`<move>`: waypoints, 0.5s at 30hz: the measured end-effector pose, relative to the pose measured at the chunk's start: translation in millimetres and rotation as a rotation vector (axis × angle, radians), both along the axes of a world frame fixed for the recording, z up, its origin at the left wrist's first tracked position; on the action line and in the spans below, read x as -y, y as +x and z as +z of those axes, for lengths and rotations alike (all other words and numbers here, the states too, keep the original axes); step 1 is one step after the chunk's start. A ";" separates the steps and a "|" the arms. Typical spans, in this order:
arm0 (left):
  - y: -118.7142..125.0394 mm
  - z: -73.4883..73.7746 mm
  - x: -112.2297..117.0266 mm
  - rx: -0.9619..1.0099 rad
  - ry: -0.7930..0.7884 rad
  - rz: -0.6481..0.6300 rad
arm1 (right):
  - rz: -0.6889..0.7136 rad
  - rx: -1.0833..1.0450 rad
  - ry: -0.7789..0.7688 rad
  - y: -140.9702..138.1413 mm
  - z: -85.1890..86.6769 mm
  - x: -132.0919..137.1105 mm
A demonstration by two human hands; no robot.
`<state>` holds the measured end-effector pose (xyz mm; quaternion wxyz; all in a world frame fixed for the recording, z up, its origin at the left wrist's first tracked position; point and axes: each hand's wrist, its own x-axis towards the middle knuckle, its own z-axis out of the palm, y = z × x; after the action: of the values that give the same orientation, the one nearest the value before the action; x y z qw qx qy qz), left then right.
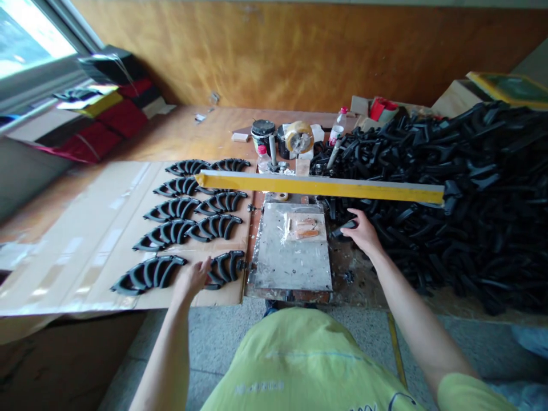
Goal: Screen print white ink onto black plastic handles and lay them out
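Observation:
Over the front row of black curved handles [149, 273] on the cardboard, my left hand [196, 277] has its fingers closed at the end of one handle [216, 273]; my hand partly hides that piece. My right hand [362, 229] pinches another black handle [343, 228] between thumb and fingers, beside the big heap of black handles [428, 245]. Between my hands lies a flat metal plate [291, 268]. A small clear sheet [319, 234] with orange-brown pieces [306, 228] rests on the plate.
A long yellow bar [321, 186] spans above the plate from the rows to the heap. Behind it stand tubs [263, 132], a tape roll [298, 138] and pink-capped bottles [338, 127]. Several more handle rows lie on the cardboard [94, 240]. Red and black boxes [122, 120] sit back left.

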<state>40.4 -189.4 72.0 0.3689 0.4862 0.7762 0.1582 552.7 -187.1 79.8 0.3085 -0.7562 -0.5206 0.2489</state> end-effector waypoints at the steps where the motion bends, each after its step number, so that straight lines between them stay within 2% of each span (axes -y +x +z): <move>1: 15.9 14.8 -11.3 0.049 0.042 -0.013 | 0.080 -0.009 0.100 -5.1 5.7 -4.5; 3: 56.1 47.6 -35.0 0.302 0.250 -0.009 | 0.266 0.003 0.213 -23.2 9.5 -14.9; 6: 119.4 96.7 -66.2 0.641 0.539 -0.031 | 0.466 0.113 0.271 -59.1 -1.4 -28.6; 9: 161.8 130.3 -83.3 0.798 0.639 -0.069 | 0.554 0.258 0.293 -86.9 -15.2 -34.6; 12: 176.3 140.9 -81.7 0.782 0.675 -0.104 | 0.600 0.350 0.275 -93.8 -17.5 -32.0; 15: 169.1 134.3 -63.4 0.748 0.690 -0.100 | 0.553 0.379 0.222 -74.1 -9.3 -24.3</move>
<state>209.6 -126.0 206.3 0.4466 0.5262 0.4695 0.5507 478.7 -162.8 70.6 0.2079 -0.5813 -0.7775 0.1201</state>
